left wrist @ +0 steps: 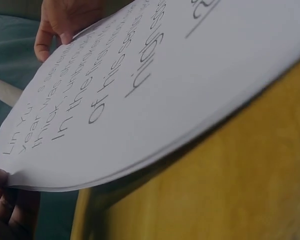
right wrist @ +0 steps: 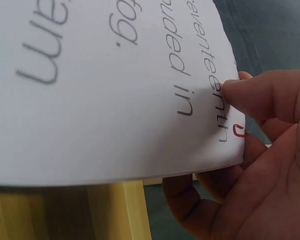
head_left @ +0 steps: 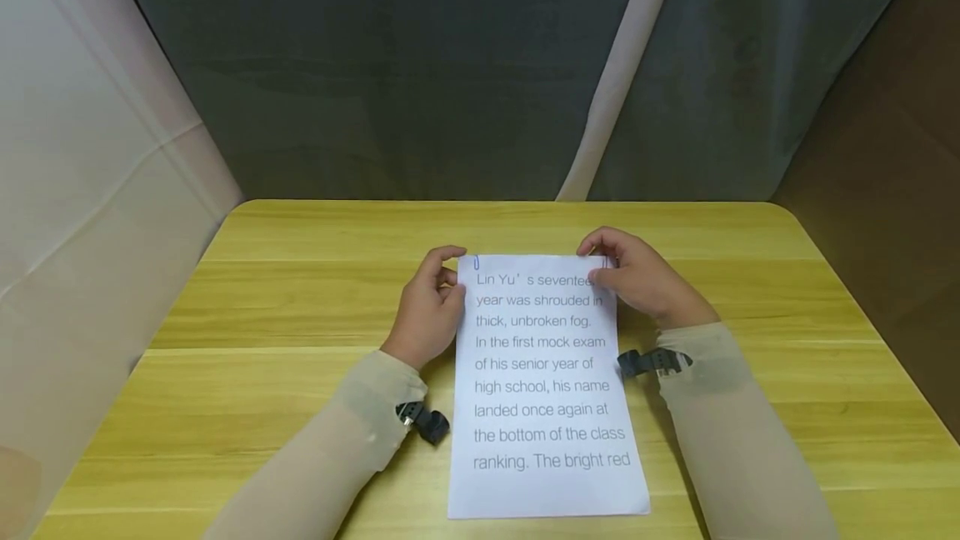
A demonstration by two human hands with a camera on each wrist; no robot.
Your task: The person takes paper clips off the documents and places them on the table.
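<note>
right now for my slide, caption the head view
Both hands, left hand and right hand, pinch the top corners of a printed sheet on a yellow table.

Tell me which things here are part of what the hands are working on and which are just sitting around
In use:
left hand, pinching the top left corner
right hand, pinching the top right corner
printed paper, its top end lifted
blue paper clip
red paper clip

Just there:
yellow wooden table
grey curtain
wrist straps
</note>
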